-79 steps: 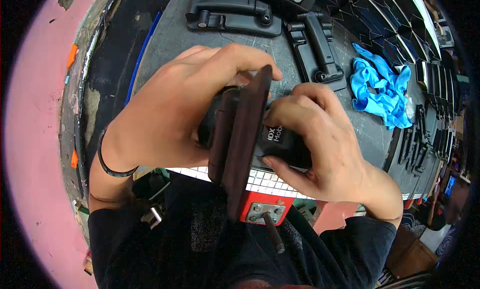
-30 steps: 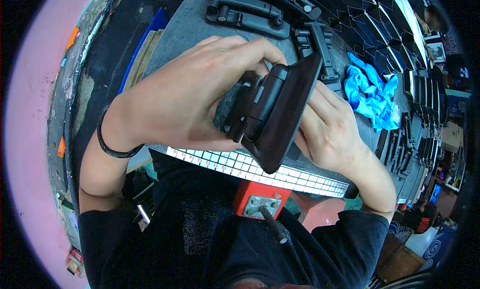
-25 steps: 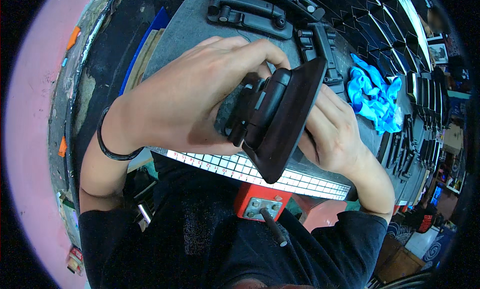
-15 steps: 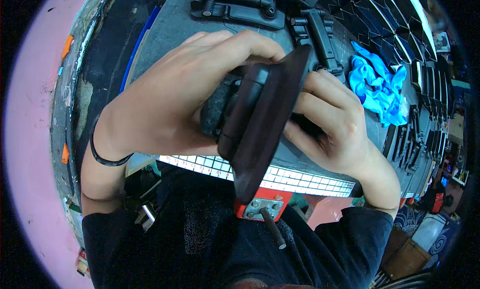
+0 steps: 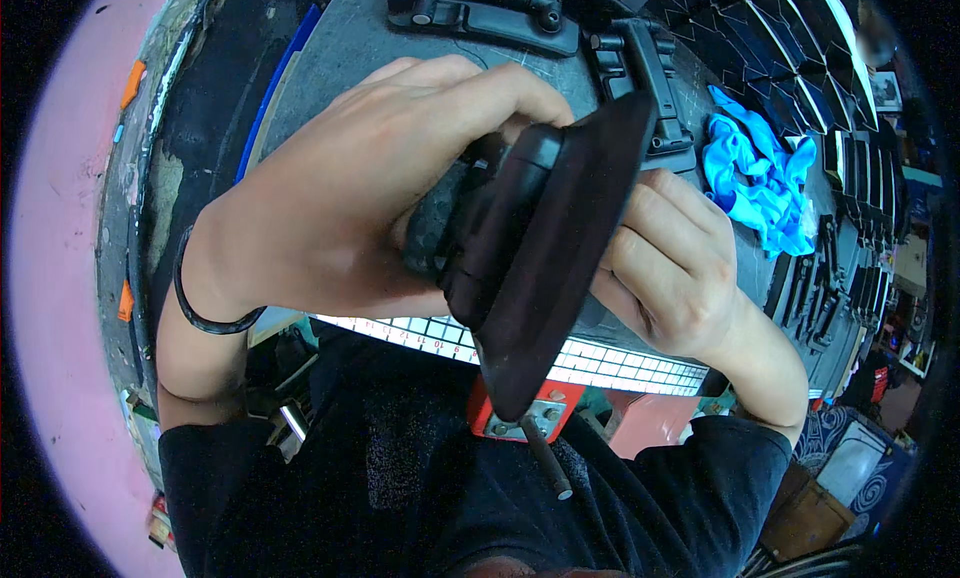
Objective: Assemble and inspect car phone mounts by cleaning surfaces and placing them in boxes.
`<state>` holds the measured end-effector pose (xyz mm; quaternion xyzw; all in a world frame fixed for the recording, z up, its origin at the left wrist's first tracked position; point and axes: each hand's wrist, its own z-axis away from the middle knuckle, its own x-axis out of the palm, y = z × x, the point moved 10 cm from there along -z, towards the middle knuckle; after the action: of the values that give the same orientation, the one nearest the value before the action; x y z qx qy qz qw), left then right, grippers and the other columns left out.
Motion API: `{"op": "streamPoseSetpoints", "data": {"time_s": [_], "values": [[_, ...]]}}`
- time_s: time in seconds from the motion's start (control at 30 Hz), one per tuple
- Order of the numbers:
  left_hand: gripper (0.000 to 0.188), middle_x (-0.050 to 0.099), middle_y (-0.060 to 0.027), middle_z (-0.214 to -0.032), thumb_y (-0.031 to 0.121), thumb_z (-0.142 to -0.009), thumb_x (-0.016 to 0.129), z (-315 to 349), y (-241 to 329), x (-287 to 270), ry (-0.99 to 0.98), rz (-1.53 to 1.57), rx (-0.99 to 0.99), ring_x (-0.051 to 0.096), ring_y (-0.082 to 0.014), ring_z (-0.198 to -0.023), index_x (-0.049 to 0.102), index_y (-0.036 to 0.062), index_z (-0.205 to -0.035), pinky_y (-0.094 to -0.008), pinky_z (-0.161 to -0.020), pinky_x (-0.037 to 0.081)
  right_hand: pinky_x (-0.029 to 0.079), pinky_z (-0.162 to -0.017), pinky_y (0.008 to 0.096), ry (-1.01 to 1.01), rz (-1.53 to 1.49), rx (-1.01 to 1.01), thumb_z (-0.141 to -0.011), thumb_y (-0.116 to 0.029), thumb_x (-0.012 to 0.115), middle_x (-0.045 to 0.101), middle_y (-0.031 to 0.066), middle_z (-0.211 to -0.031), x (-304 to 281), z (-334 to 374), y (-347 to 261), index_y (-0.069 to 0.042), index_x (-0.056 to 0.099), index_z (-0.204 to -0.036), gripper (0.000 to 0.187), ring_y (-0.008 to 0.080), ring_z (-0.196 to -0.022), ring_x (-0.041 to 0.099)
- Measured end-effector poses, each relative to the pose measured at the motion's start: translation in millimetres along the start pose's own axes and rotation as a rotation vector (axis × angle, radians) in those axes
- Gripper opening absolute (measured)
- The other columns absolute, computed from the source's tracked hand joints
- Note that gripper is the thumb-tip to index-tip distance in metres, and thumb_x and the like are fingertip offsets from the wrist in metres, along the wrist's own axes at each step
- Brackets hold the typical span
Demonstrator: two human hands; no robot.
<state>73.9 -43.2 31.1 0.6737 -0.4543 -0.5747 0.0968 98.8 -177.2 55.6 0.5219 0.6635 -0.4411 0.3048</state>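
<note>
Item in hand: black plastic part (image 5: 545,268), a flat dark panel with a thicker moulded block on its left face, held edge-on and tilted above the near edge of the bench.

Left hand (image 5: 350,208): wrapped over the block from the left, fingers curled across the top and closed firmly on it; a black band (image 5: 205,313) circles the wrist.

Right hand (image 5: 680,268): on the panel's right side, fingers bent and pressed against its back, gripping it; the thumb is hidden behind the panel.

Below the hands: a red clamp (image 5: 515,413) with a metal plate and a dark handle pin, fixed under the bench edge, and a white ruled strip (image 5: 620,363) running along that edge.

Beyond the hands: grey bench top (image 5: 330,68). Just past the fingertips lie two long black handle parts (image 5: 480,8). To the right of the right hand lies a bundle of blue gloves (image 5: 760,178). Farther right, rows of black parts (image 5: 830,288) line the rim.
</note>
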Motion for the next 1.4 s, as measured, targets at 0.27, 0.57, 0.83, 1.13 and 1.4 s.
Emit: {"op": "streamPoseSetpoints", "data": {"time_s": [0.27, 0.57, 0.83, 1.13, 1.4], "values": [[0.080, 0.079, -0.0113, -0.121, 0.024, -0.068, 0.096, -2, 3, -5, 0.025, 0.045, 0.001, 0.070, -0.0302, -0.122, 0.064, 0.0030, -0.139, -0.0468, -0.113, 0.042, 0.055, -0.064, 0.0341, -0.021, -0.077, 0.043, -0.074, -0.008, 0.083, 0.066, 0.0107, -0.094, 0, 9, -2, 0.001, 0.076, -0.097, 0.025, 0.0243, -0.081, 0.066], [0.073, 0.082, -0.0043, -0.116, 0.029, -0.070, 0.094, -3, 2, -1, 0.036, -0.022, -0.010, 0.069, -0.0279, -0.119, 0.063, 0.0072, -0.132, -0.0451, -0.113, 0.044, 0.055, -0.071, 0.0343, 0.041, -0.206, 0.056, -0.068, -0.007, 0.084, 0.067, 0.0125, -0.095, 3, 17, 3, 0.002, 0.077, -0.096, 0.030, 0.0265, -0.083, 0.066], [0.069, 0.082, -0.0046, -0.114, 0.037, -0.072, 0.094, -5, 4, -2, 0.065, -0.054, -0.066, 0.070, -0.0269, -0.116, 0.065, 0.0078, -0.127, -0.0428, -0.111, 0.046, 0.054, -0.073, 0.0368, 0.021, -0.222, 0.051, -0.071, -0.007, 0.091, 0.067, 0.0093, -0.089, 1, 19, 6, -0.001, 0.082, -0.096, 0.027, 0.0246, -0.082, 0.068], [0.072, 0.081, -0.0078, -0.112, 0.037, -0.069, 0.094, -5, 2, -3, 0.082, -0.013, -0.059, 0.070, -0.0302, -0.115, 0.066, 0.0058, -0.128, -0.0441, -0.111, 0.048, 0.055, -0.070, 0.0361, 0.027, -0.262, 0.129, -0.078, -0.001, 0.089, 0.068, 0.0122, -0.093, -3, 5, 11, 0.001, 0.078, -0.098, 0.023, 0.0267, -0.083, 0.070], [0.078, 0.070, -0.0122, -0.128, 0.021, -0.066, 0.094, -3, 11, 0, 0.021, -0.103, 0.002, 0.072, -0.0291, -0.119, 0.064, 0.0000, -0.135, -0.0397, -0.108, 0.053, 0.059, -0.072, 0.0354, -0.143, -0.329, 0.205, -0.086, 0.003, 0.084, 0.067, 0.0133, -0.099, 10, -11, 29, 0.004, 0.073, -0.098, 0.016, 0.0262, -0.085, 0.073]]}}
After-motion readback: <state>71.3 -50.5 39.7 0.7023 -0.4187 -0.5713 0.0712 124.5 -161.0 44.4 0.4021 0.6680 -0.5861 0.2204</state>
